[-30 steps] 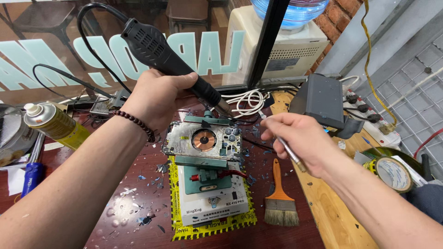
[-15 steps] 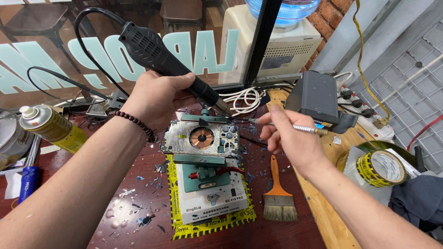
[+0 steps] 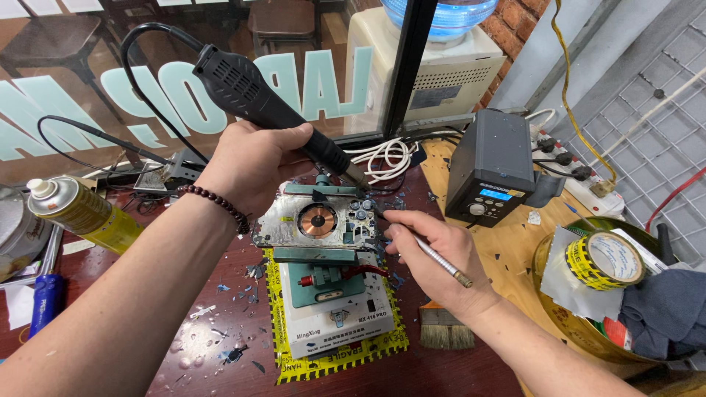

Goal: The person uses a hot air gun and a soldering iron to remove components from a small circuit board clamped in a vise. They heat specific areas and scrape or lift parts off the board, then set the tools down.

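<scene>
On the table (image 3: pixel 220 367), a green clamp fixture (image 3: pixel 329 285) holds an opened phone (image 3: pixel 316 220), copper coil facing up, at the centre between our hands. Our left hand (image 3: pixel 254 165) is wrapped around the black hot-air gun (image 3: pixel 265 103), whose nozzle points down at the phone's upper right edge. Our right hand (image 3: pixel 434 254) pinches a thin metal tool (image 3: pixel 434 257), its tip at the phone's right side.

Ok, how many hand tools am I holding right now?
2. The left hand grips a black hot air gun aimed at the clamped phone. The right hand holds a thin metal-handled tool at the phone's edge.
</scene>
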`<act>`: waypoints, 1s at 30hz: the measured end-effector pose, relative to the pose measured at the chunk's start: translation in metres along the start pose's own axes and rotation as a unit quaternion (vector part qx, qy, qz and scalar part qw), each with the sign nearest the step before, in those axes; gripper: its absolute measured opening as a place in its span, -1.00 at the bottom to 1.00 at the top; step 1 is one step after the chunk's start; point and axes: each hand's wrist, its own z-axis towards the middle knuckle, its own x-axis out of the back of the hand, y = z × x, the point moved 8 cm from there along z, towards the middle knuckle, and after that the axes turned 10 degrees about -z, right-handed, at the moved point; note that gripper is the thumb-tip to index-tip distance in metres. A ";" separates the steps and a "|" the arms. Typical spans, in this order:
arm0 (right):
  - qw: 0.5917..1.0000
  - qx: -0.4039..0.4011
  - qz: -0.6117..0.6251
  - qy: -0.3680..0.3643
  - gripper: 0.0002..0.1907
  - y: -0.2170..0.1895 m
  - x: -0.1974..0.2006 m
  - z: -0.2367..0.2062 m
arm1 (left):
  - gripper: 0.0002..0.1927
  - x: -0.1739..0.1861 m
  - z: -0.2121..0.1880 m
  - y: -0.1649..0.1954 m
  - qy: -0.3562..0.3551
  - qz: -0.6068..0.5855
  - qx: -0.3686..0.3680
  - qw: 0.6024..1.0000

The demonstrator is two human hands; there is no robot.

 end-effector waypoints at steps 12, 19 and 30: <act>0.997 0.043 -0.049 -0.028 -0.70 0.003 0.002 0.006 | -0.80 -0.009 0.005 -0.004 -0.015 -0.004 0.007 1.000; 0.944 0.275 -0.183 0.015 -0.76 -0.022 0.008 -0.002 | -0.81 -0.012 -0.001 0.003 -0.012 -0.003 0.005 1.000; 0.984 0.142 -0.106 0.006 -0.72 0.010 0.024 0.034 | -0.82 -0.009 -0.003 0.012 -0.021 -0.002 -0.014 1.000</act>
